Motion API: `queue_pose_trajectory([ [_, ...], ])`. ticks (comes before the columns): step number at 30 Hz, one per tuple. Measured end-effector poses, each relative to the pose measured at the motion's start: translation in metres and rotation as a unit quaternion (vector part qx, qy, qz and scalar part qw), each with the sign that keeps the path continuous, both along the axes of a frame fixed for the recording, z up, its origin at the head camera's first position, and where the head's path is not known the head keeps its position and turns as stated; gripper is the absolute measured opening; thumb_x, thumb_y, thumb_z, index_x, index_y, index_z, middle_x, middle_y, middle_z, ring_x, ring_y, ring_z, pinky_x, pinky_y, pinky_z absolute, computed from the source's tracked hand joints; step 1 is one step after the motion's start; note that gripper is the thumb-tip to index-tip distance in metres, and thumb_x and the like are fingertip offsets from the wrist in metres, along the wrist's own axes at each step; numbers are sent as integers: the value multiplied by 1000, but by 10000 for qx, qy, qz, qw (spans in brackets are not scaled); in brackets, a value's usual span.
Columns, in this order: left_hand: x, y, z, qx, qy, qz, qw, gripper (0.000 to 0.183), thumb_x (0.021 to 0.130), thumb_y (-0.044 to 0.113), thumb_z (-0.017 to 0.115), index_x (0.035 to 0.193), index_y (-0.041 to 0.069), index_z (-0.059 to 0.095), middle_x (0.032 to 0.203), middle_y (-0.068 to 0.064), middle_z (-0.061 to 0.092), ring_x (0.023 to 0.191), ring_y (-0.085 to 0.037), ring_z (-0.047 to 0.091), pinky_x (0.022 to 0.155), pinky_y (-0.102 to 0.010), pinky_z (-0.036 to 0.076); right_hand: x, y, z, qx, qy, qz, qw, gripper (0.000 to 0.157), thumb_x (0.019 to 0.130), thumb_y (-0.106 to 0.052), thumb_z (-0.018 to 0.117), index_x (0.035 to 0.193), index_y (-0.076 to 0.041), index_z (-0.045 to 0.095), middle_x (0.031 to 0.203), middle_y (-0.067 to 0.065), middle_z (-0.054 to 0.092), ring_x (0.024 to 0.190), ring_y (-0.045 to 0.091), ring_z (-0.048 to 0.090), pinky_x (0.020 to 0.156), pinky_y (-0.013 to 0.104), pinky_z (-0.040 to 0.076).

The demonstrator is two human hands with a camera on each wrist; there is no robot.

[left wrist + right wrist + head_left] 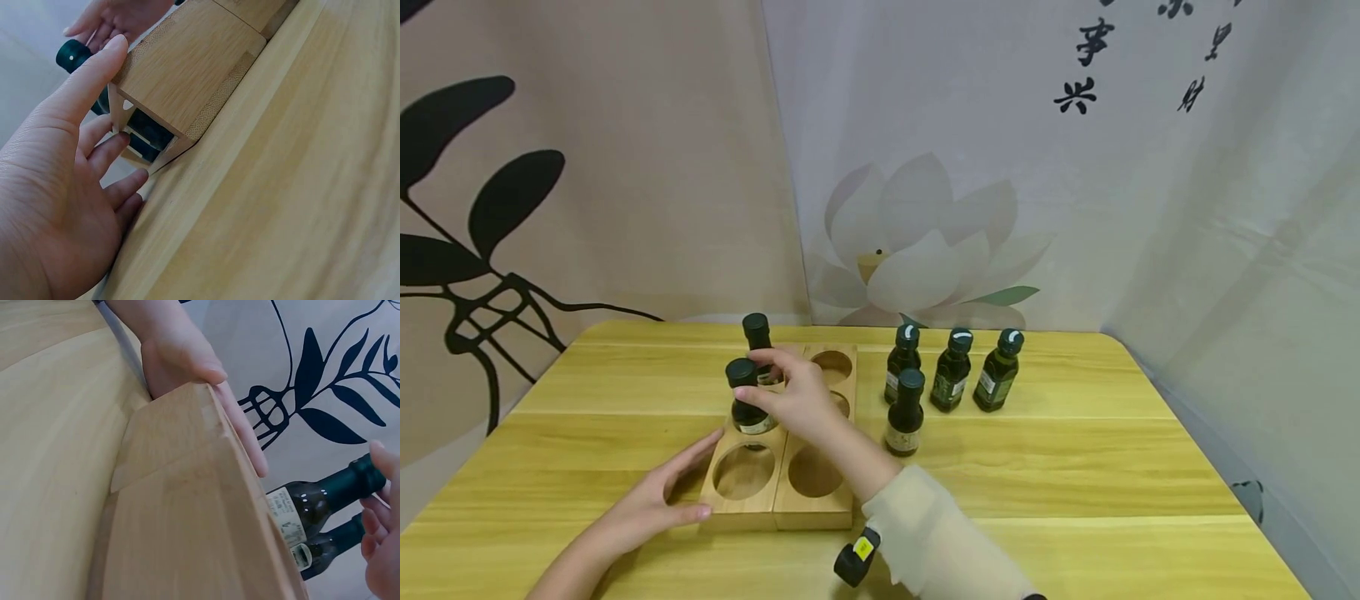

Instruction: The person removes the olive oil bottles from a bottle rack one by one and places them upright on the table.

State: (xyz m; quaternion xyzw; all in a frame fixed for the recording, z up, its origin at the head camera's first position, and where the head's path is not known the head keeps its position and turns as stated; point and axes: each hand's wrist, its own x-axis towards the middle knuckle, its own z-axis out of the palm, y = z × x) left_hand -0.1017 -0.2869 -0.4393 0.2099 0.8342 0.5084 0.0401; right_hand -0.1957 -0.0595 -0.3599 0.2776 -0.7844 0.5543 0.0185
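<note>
A wooden bottle rack [745, 521], two blocks side by side with round holes, stands on the table. In its left row, a dark bottle with a black cap [742, 372] stands in the middle hole, its label partly above the rim. My right hand [797, 396] pinches this bottle near its cap with thumb and fingers. Just behind it a second dark bottle [756, 331] rises from the far hole, partly covered by my fingers. My left hand [651, 496] rests on the rack's near left corner, thumb at the front and fingers along the side.
Right of the rack stand several dark bottles: one in front [903, 425] and three behind, including the rightmost bottle [997, 375]. The wooden table [1075, 483] runs to a printed curtain [925, 125] at the back.
</note>
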Motion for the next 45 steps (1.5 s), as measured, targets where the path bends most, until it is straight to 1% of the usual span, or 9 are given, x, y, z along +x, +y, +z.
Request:
queue_pose_trajectory([
  [2, 0, -1, 0, 8, -7, -4, 10000, 81, 85, 1, 68, 153, 19, 27, 149, -21, 32, 125, 3, 36, 94, -17, 34, -1, -3, -2, -25, 25, -33, 10000, 45, 84, -26, 76, 126, -13, 64, 98, -7, 60, 91, 17, 55, 65, 20, 47],
  [5, -1, -1, 0, -17, -26, -10, 10000, 81, 86, 1, 67, 153, 20, 26, 149, -20, 33, 124, 2, 37, 94, -18, 35, -3, -8, -6, -126, 14, -82, 9999, 44, 84, -25, 76, 124, -13, 64, 93, -10, 59, 89, 18, 55, 62, 19, 47],
  [9, -1, -1, 2, -34, -72, -1, 10000, 80, 87, 2, 67, 153, 20, 26, 148, -20, 33, 123, 2, 38, 93, -19, 37, -3, -12, -9, -282, -6, -142, 9995, 41, 84, -23, 76, 123, -14, 65, 94, -12, 60, 86, 8, 52, 61, 18, 47],
  [14, 0, 0, 4, -19, -64, 13, 10000, 80, 86, 2, 67, 153, 19, 26, 148, -22, 33, 123, 3, 38, 93, -19, 36, -3, -14, -9, -422, 28, -172, 9990, 38, 84, -22, 76, 120, -13, 66, 93, -13, 60, 85, 5, 52, 61, 18, 47],
  [26, 1, 1, 5, -18, 16, 2, 10000, 81, 85, 1, 68, 153, 17, 27, 147, -22, 33, 123, 4, 37, 94, -17, 35, -1, -12, -6, -509, 150, -183, 9984, 35, 83, -18, 77, 116, -11, 67, 90, -11, 61, 83, 10, 54, 61, 17, 46],
  [30, 0, 1, 4, -7, 39, -17, 10000, 81, 85, 1, 68, 152, 16, 27, 147, -23, 32, 124, 4, 36, 94, -17, 34, 0, -11, -2, -596, 297, -202, 9976, 33, 83, -17, 76, 115, -11, 67, 88, -9, 61, 80, 12, 55, 59, 18, 45],
  [36, -1, 1, 2, 5, 84, -9, 10000, 81, 84, 0, 69, 152, 15, 27, 147, -25, 32, 125, 5, 35, 95, -15, 32, 1, -7, 5, -713, 512, -204, 9959, 34, 83, -16, 76, 115, -10, 67, 83, -5, 61, 74, 6, 51, 57, 18, 45],
  [40, -1, 1, 1, -25, 22, 18, 10000, 82, 84, 1, 69, 152, 16, 27, 148, -23, 32, 125, 5, 35, 95, -16, 32, 1, -4, 12, -781, 704, -197, 9943, 33, 83, -15, 76, 115, -10, 67, 81, -4, 61, 71, 7, 51, 56, 19, 46],
  [45, 0, 1, 1, -70, -30, 49, 10000, 82, 85, 2, 69, 153, 18, 26, 148, -22, 33, 124, 4, 36, 95, -17, 33, 3, 2, 25, -938, 723, -190, 9928, 34, 83, -12, 76, 115, -9, 67, 81, -1, 61, 67, 7, 51, 57, 19, 46],
])
